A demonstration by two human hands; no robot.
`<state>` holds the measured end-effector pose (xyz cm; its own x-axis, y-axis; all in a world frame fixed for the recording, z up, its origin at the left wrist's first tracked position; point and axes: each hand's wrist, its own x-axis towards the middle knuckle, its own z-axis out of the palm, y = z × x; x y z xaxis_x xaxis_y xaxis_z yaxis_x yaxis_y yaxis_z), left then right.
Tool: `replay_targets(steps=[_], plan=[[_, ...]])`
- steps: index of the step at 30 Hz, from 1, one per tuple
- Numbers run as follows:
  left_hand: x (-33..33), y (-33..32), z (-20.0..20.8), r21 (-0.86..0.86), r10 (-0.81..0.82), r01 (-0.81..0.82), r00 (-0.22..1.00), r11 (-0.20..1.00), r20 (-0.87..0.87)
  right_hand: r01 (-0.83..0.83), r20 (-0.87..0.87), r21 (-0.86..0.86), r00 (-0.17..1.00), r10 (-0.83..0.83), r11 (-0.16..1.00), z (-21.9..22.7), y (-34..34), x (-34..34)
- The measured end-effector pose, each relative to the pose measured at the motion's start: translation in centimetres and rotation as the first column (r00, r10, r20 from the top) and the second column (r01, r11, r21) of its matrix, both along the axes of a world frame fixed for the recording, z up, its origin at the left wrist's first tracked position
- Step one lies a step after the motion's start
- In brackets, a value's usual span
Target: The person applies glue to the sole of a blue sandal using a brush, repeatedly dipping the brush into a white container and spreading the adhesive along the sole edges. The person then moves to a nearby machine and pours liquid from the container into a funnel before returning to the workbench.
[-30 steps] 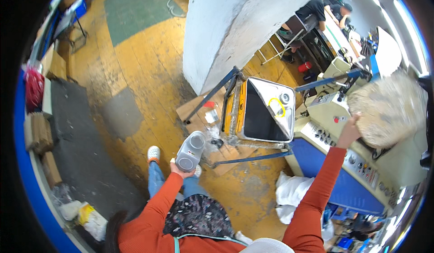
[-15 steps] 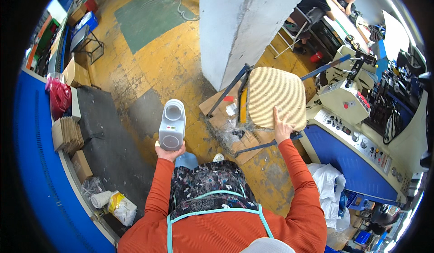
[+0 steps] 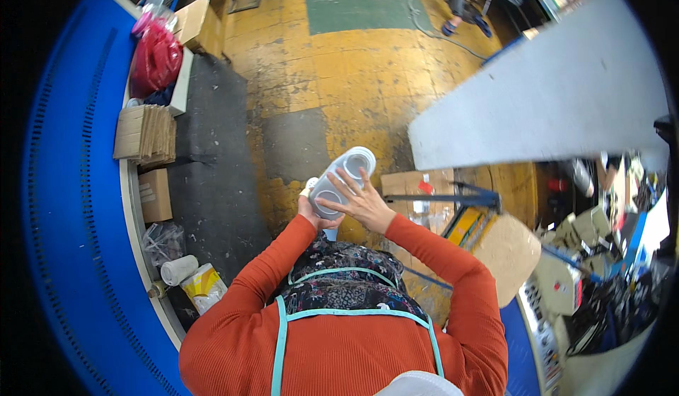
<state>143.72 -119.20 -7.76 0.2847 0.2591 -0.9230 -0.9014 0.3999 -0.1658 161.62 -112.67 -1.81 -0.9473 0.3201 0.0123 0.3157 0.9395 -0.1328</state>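
A pale grey, translucent plastic container (image 3: 346, 165), long and rounded with a circle at each end, is tilted in front of my apron. My left hand (image 3: 320, 215) holds its lower end from beneath, fingers curled round it. Something small and whitish (image 3: 309, 186) shows beside the left fingers; I cannot make out what it is. My right hand (image 3: 366, 203) lies across the container's face with its fingers spread, touching it.
To my right stands a chair with a tan padded seat (image 3: 506, 254), below a grey pillar (image 3: 537, 106). On the left, beside a long blue machine (image 3: 71, 205), are folded cardboard (image 3: 145, 134), a red bag (image 3: 157, 56) and a white roll (image 3: 179, 270). Flattened cardboard (image 3: 403, 182) lies on the floor.
My right hand has left the chair seat and come over to the container. The container has tilted rightward in my left hand. My view has turned left.
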Motion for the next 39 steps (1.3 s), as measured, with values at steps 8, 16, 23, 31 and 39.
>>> replay_targets(steps=[8,16,23,31,39], plan=[[-11.5,11.5,1.5,-0.056,-0.031,0.033,0.999,0.998,0.031,-0.336,0.137,-0.128,0.926,0.352,0.933,-0.4,15.6,-15.4],[-23.2,28.7,4.4,0.195,-0.051,0.075,0.991,0.978,-0.126,-0.165,0.039,-0.202,0.984,0.177,0.965,1.4,34.9,-24.5],[-34.4,44.9,4.8,0.369,0.269,-0.217,0.958,0.904,-0.097,0.04,-0.121,-0.375,0.988,-0.092,0.926,1.5,57.4,-30.2],[-47.1,52.6,9.5,0.456,0.657,-0.494,0.677,0.74,-0.332,0.229,-0.086,-0.326,0.959,-0.27,0.917,4.6,82.0,-43.1],[-62.9,64.7,8.4,0.444,0.777,-0.638,0.496,0.629,-0.387,0.278,-0.24,-0.346,0.897,-0.371,0.896,3.5,100.7,-63.4]])
